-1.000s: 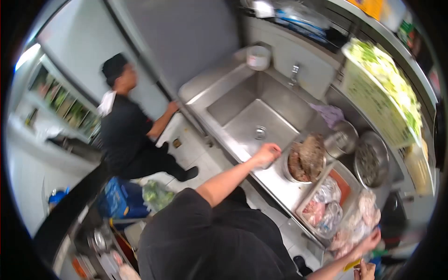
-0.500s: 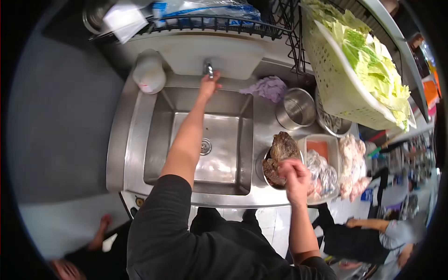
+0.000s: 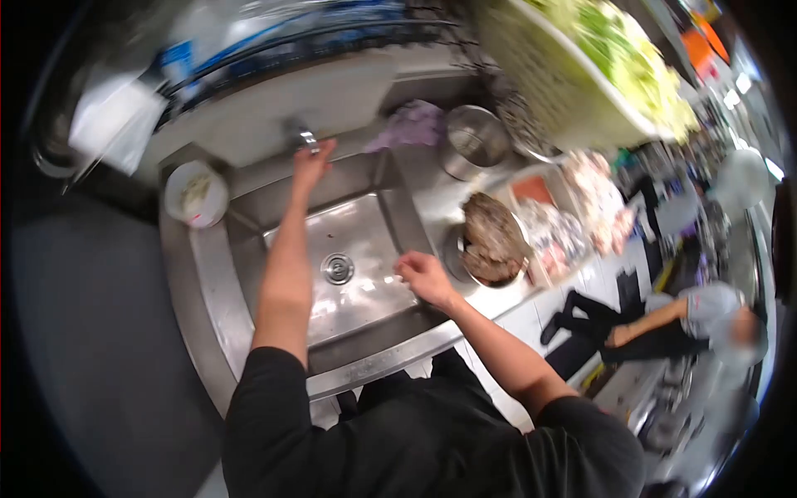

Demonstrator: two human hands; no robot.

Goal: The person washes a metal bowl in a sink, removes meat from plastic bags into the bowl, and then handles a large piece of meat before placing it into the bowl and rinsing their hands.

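Observation:
My left hand [image 3: 313, 163] is at the metal faucet [image 3: 308, 139] on the back edge of the steel sink [image 3: 357, 224], its fingers touching or just beside the spout; blur hides the exact grip. Over the right side of the basin hangs my right hand [image 3: 422, 274], fingers curled together, with nothing visible in them. To its right, a large brown piece of food [image 3: 494, 232] fills a metal pot [image 3: 455, 253] on the counter. The round drain [image 3: 338, 268] shows in the basin floor.
A lilac cloth [image 3: 411, 124] and a steel pot [image 3: 475, 139] lie behind the right counter. Plastic tub [image 3: 531, 187], bagged food [image 3: 594, 195] and a basket of leaves [image 3: 573, 83] are further right. White container [image 3: 196, 195] stands left; another person [image 3: 656, 324] is at right.
The view has turned and shifted. My right hand has moved left from the brown food to over the basin. My left hand remains at the faucet.

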